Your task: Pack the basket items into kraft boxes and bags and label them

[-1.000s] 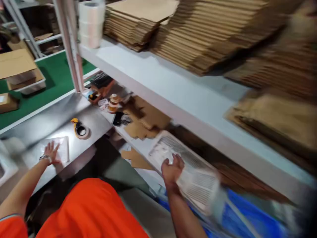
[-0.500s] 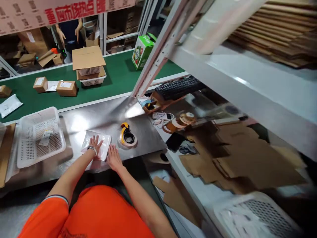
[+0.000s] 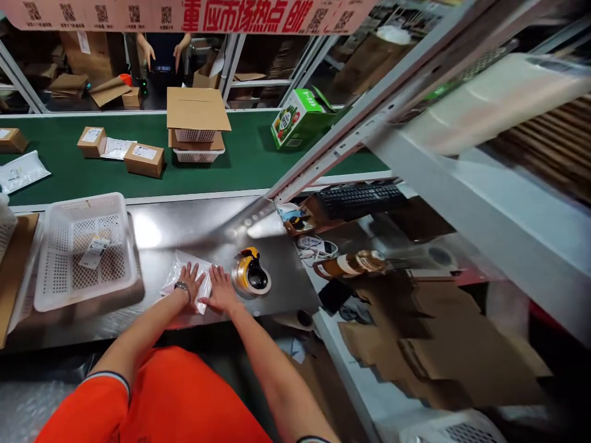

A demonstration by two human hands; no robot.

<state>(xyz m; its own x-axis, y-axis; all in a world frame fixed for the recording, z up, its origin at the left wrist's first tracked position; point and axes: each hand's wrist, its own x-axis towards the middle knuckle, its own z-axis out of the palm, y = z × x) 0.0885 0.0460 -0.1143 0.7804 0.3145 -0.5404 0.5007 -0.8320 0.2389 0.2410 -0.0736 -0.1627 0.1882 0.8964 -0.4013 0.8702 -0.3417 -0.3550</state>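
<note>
Resting on the steel bench, both hands lie flat with fingers spread: the left hand and right hand press a clear plastic bag, crinkled and glossy, which sits directly beneath them, just beside a tape dispenser.

A banner hangs across the top, bearing large red Chinese characters, roughly 重应市场热点, beside a row of small QR codes. The white labels on the boxes on the green belt are too small to read.
</note>
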